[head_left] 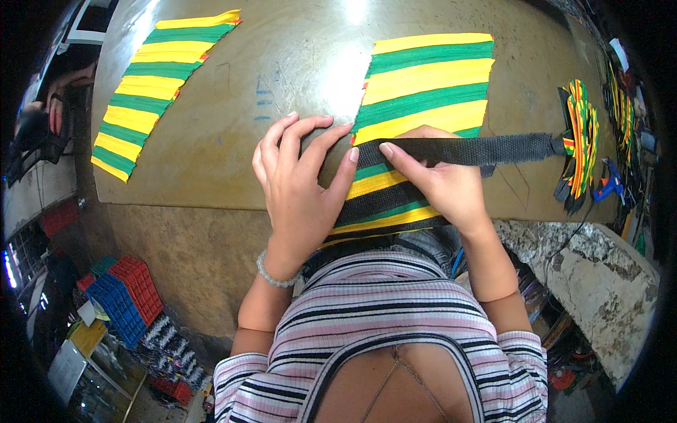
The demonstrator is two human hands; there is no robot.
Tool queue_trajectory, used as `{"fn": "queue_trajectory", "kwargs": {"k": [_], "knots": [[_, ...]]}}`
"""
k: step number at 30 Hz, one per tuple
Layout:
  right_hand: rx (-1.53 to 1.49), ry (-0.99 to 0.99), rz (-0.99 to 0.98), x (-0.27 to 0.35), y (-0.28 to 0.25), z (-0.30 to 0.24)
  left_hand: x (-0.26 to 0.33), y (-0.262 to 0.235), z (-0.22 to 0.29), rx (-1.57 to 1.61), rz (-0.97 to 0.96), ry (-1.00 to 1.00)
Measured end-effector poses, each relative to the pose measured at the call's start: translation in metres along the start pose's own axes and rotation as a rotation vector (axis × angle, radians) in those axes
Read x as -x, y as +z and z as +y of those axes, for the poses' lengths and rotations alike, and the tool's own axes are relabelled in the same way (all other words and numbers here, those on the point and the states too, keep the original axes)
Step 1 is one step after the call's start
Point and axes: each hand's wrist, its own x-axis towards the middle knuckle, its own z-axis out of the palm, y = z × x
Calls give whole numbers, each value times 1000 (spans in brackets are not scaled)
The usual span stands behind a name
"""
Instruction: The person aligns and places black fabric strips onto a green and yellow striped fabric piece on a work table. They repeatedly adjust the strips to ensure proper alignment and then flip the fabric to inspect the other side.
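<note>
A panel of yellow and green strips (430, 84) lies on the table in front of me and runs down to the near edge. Across its lower part lies a black woven strap (458, 150), with another black band (377, 203) nearer my body. My right hand (444, 180) pinches the upper strap, thumb on top near its left end; its fingers are partly hidden beneath. My left hand (300, 169) has its fingers spread at the panel's left edge, the thumb against the strap's left end. The strap's frayed right end reaches past the panel.
A second yellow and green panel (144, 92) lies at the table's far left. At the right edge sit a bundle of coloured strips (581, 144) and a blue glue gun (609, 182). Red and blue crates (134, 289) stand on the floor at lower left.
</note>
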Motion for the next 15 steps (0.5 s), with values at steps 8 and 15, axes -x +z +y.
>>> {"fn": "queue_trajectory", "kwargs": {"k": [8,15], "knots": [[7,-34,-20,0,-1,0,0,-1,-1,-5,-9,5],[54,13,-63,-1,-7,-8,-1,-2,3,8,-21,-16]]}}
